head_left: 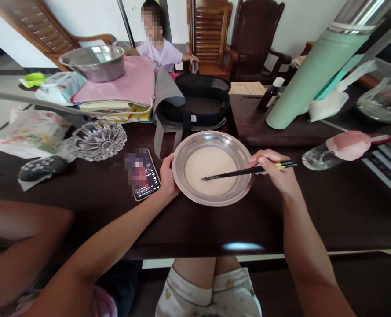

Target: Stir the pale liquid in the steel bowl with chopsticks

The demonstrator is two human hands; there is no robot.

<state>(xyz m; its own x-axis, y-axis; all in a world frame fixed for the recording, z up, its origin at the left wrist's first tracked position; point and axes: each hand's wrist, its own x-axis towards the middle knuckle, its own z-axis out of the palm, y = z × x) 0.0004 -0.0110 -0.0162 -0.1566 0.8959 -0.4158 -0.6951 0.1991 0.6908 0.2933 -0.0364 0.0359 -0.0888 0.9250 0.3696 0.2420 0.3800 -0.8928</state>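
A round metal bowl point(211, 200) with pale, creamy liquid point(211, 163) inside stands on the dark table in front of me. My left hand point(169, 178) grips the bowl's left rim, thumb on top and the other fingers hidden beneath. In my right hand point(272, 166) is a pair of black chopsticks point(228, 173) with gold bands near the upper ends. They slant over the right rim, and their tips meet the liquid near the bowl's middle. A lit phone point(147, 174) lies just left of my left hand.
Behind the bowl sits a black bag point(198, 99). A glass dish point(99, 138) and dark controller point(43, 167) lie left; a steel basin point(94, 64) tops stacked books. Rightward are a green thermos point(317, 75) and pink-lidded bottle point(343, 147). Another person's arm point(27, 229) rests at left; a child point(164, 50) is beyond.
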